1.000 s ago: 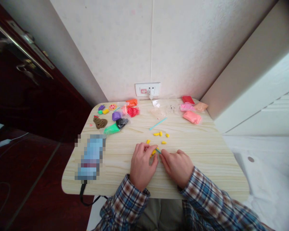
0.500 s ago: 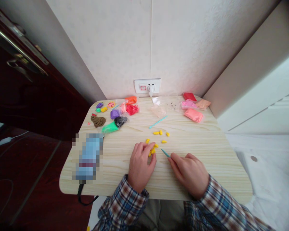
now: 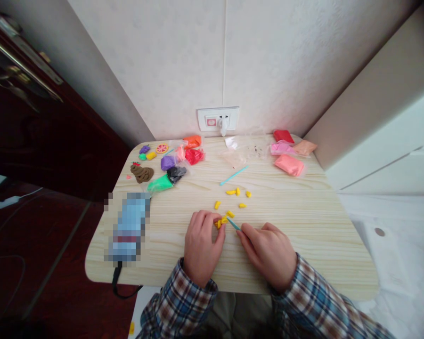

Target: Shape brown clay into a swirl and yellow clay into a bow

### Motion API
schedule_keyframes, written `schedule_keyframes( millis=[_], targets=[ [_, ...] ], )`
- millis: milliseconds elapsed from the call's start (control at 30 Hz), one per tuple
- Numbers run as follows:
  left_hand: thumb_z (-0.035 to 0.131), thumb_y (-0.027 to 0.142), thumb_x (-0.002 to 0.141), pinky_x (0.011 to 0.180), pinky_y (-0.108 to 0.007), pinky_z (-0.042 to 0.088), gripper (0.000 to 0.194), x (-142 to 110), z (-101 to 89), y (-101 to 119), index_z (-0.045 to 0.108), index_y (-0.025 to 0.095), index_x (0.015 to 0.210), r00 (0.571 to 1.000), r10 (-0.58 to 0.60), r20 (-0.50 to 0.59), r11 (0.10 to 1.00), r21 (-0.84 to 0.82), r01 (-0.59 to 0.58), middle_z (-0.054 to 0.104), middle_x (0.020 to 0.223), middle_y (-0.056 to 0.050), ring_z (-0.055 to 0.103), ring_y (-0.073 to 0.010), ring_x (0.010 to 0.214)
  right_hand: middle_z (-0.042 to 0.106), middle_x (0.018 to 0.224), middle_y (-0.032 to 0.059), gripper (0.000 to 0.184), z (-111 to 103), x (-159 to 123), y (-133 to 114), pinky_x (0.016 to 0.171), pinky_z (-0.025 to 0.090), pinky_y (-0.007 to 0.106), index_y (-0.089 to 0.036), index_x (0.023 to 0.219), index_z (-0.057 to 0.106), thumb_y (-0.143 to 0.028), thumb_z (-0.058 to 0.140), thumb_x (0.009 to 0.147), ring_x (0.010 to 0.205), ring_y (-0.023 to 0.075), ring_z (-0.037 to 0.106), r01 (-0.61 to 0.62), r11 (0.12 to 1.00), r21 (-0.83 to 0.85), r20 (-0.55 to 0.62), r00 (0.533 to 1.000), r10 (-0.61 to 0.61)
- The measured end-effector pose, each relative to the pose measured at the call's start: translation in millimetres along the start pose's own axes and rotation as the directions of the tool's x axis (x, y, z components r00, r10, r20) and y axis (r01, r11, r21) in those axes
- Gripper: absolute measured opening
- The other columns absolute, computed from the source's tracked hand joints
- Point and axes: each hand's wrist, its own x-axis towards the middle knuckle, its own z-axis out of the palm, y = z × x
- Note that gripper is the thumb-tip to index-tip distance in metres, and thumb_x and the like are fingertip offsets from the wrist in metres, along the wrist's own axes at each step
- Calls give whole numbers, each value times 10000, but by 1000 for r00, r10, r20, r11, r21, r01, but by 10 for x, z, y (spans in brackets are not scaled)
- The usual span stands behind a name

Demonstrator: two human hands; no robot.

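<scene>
Shifted left, the slim teal plastic tool (image 3: 233,224), pinched by the right hand (image 3: 270,254), meets small yellow clay pieces (image 3: 222,221) on the pale wooden table (image 3: 311,221), pinched in the left hand (image 3: 201,245) (apparently shaping; light, steady pressure needed).

My sleeves (image 3: 189,292): blue, brown and white plaid | tabletop (image 3: 314,230): pale, streaked wood grain | stick (image 3: 233,175): turquoise | nearer me than the stick: my yellow pieces (image 3: 230,214), my teal tool (image 3: 233,224) | left of the stick: green packet (image 3: 161,183), black packet (image 3: 176,174), purple packet (image 3: 167,163), brown coil (image 3: 143,174) | right of the stick: salmon packet (image 3: 289,165), pink packet (image 3: 281,149), peach packet (image 3: 305,147)
</scene>
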Motion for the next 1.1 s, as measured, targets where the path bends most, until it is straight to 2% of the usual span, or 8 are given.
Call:
schedule_keyframes(
  millis=[233, 467, 700, 900, 1100],
  targets=[
    [585, 95, 801, 781, -330, 470, 98, -5, -10, 7, 577, 173, 861, 1000, 13, -23, 1000, -9, -14, 601, 854, -35, 541, -185, 858, 626, 451, -7, 284, 11, 81, -36, 589, 257, 289, -212, 631, 562, -237, 447, 890, 398, 146, 528, -48, 994, -97, 45, 998, 53],
    [586, 115, 813, 743, -291, 470, 75, -22, -79, 16, 578, 168, 865, 989, 37, -141, 995, -85, -49, 607, 825, -29, 548, -162, 821, 633, 453, -2, 221, -9, 140, -80, 558, 225, 301, -219, 634, 583, -250, 529, 846, 418, 168, 562, -83, 987, -137, 66, 994, 92],
    [599, 114, 804, 774, -332, 462, 60, -53, -35, -20, 589, 169, 827, 999, -15, -31, 1000, -8, 15, 620, 826, -31, 548, -187, 842, 596, 418, -11, 262, -32, 58, -35, 540, 242, 291, -223, 601, 559, -233, 494, 855, 405, 166, 544, -45, 995, -84, -1, 999, 45],
    [619, 128, 796, 777, -335, 460, 71, -67, -35, -26, 586, 173, 840, 999, -30, -25, 1000, -5, 29, 618, 840, -29, 546, -191, 848, 565, 401, -19, 366, -74, 39, -87, 549, 266, 271, -228, 597, 535, -234, 365, 921, 392, 155, 503, -1, 1000, -21, -55, 998, 0],
    [629, 122, 784, 764, -336, 457, 74, -62, -30, -28, 582, 172, 810, 999, -33, -31, 999, 3, 33, 618, 819, -26, 546, -192, 832, 589, 424, -22, 356, -34, 50, -139, 570, 269, 276, -225, 606, 530, -219, 364, 922, 378, 150, 484, 22, 1000, -10, -51, 998, -23]
  ],
)
